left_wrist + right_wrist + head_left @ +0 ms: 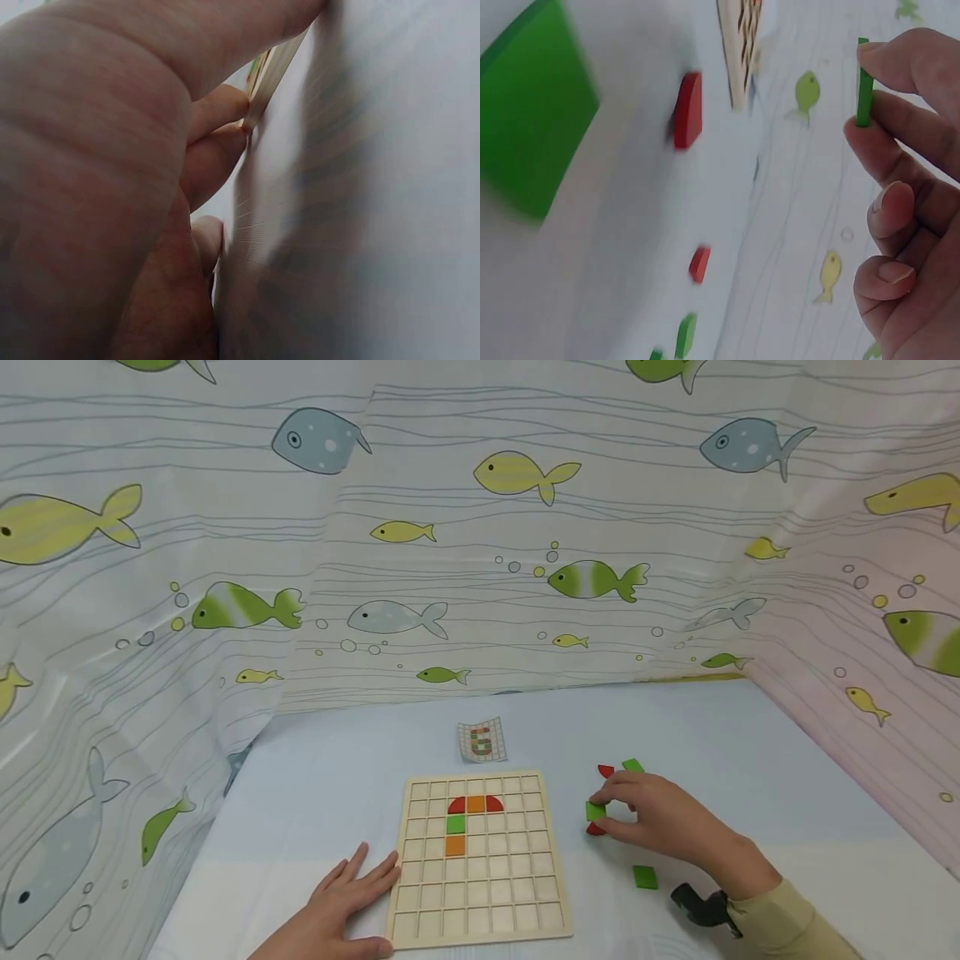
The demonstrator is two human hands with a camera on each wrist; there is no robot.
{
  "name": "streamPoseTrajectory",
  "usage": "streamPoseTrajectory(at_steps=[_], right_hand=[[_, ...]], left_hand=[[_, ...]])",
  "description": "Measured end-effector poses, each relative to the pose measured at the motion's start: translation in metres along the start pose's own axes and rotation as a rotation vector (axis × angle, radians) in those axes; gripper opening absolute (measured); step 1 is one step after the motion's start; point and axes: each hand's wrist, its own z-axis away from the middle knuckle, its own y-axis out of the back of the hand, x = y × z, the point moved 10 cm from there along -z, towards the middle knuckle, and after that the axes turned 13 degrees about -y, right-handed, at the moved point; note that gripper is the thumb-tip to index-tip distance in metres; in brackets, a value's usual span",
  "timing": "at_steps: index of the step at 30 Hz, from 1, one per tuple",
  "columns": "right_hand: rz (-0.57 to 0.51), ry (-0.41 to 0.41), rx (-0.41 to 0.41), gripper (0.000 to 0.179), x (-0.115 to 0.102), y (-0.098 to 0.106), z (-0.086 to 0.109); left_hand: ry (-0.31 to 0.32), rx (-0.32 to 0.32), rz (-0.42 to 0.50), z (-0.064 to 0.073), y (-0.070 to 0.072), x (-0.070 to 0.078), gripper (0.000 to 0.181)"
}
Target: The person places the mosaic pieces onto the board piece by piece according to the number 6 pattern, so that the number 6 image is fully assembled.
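Observation:
My right hand (667,822) pinches a thin green square tile (595,811) between thumb and fingers; the right wrist view shows that tile (865,86) edge-on, lifted off the table. Under it lies a red rounded tile (596,829). My left hand (341,906) rests spread on the table, its fingertips and thumb at the left edge of a wooden grid board (480,893). On the board, a red piece (457,806), an orange square (476,804) and another red piece (493,804) form a row. Below the left one come a green square (456,824) and an orange square (455,846).
A small printed card (482,741) showing a coloured figure lies behind the board. More loose tiles lie around my right hand: a red piece (606,771), a green one (632,765) and a green square (645,877). A fish-patterned curtain (465,552) surrounds the table.

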Motion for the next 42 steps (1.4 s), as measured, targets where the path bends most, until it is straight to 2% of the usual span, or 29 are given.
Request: streamPoseTrajectory(at_steps=[3,9,22,30,36,42], right_hand=[[-0.024,0.031,-0.024,0.021,-0.015,-0.007,-0.011],[-0.004,0.019,-0.077,0.022,-0.038,-0.026,-0.028],[0.042,0.022,-0.138,0.022,-0.076,-0.056,-0.052],[0.056,0.097,-0.174,0.017,-0.102,-0.082,-0.061],[0.076,0.094,-0.199,0.014,-0.114,-0.093,-0.066],[0.118,0.106,-0.231,0.013,-0.121,-0.103,-0.069]], left_hand=[[0.016,-0.010,0.026,0.000,-0.002,-0.001,0.080],[0.029,-0.016,0.052,0.000,-0.004,-0.001,0.081],[0.004,-0.002,0.034,0.001,0.000,0.002,0.079],[-0.009,0.004,0.019,0.003,0.000,0.002,0.079],[-0.006,0.005,0.030,0.002,0.001,0.003,0.079],[-0.033,0.022,0.002,0.002,0.002,0.004,0.079]])
